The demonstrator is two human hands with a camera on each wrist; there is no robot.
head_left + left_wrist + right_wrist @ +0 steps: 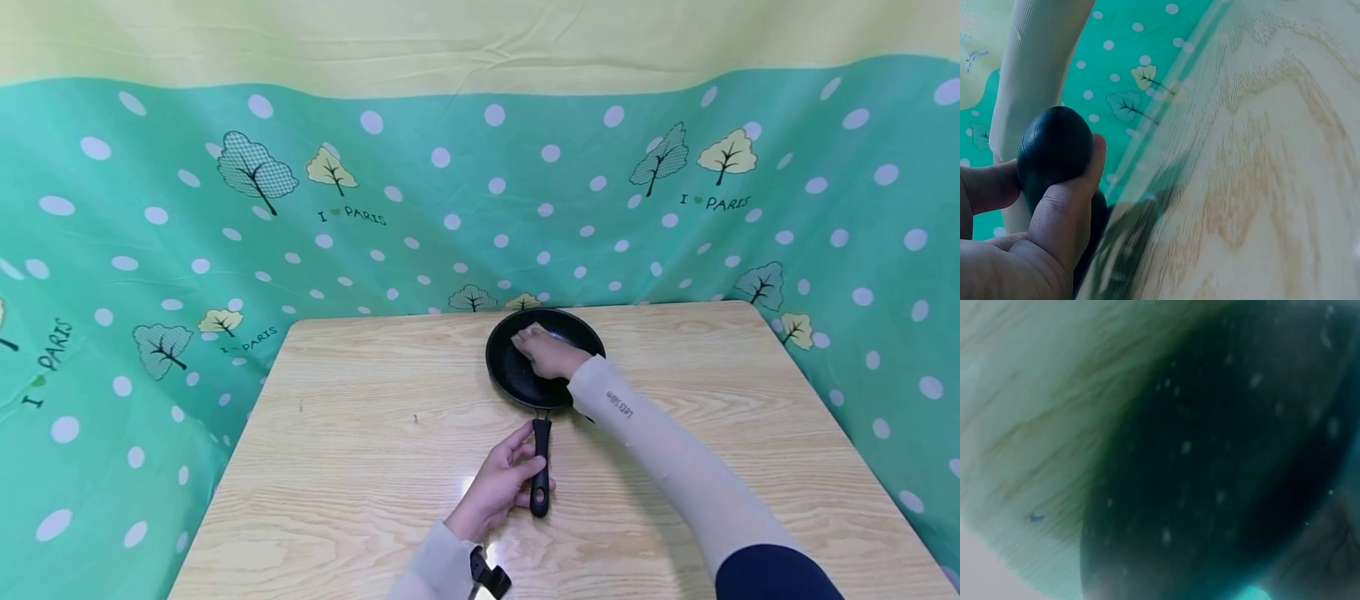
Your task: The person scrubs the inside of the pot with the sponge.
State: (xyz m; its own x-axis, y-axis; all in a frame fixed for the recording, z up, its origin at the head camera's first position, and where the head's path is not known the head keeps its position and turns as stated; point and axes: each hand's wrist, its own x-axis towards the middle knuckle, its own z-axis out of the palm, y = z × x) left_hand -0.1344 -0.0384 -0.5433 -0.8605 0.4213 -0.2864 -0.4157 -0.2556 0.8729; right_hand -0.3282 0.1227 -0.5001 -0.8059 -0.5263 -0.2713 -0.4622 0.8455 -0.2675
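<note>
Head view: one black frying pan [517, 379], on the far part of a wood-grain table [360, 467], handle [540, 437] towards the person; left hand [504, 475], thumb and fingers grasping the handle; right hand [555, 354], reaching over the pan's right rim, fingers down at its inner surface; whether they grasp the pale patch [536, 327] at the fingertips, cannot tell; pale right sleeve [660, 458], lettered, dark blue towards the elbow; behind, a green curtain [420, 192] with white dots, trees and "I PARIS" lettering

Left wrist view: rounded handle end, pinched between thumb and fingers; pale sleeve beyond; table to the right

Right wrist view: dark, speckled pan surface, blurred, table at left; part of the hand at lower right, finger state not discernible
</note>
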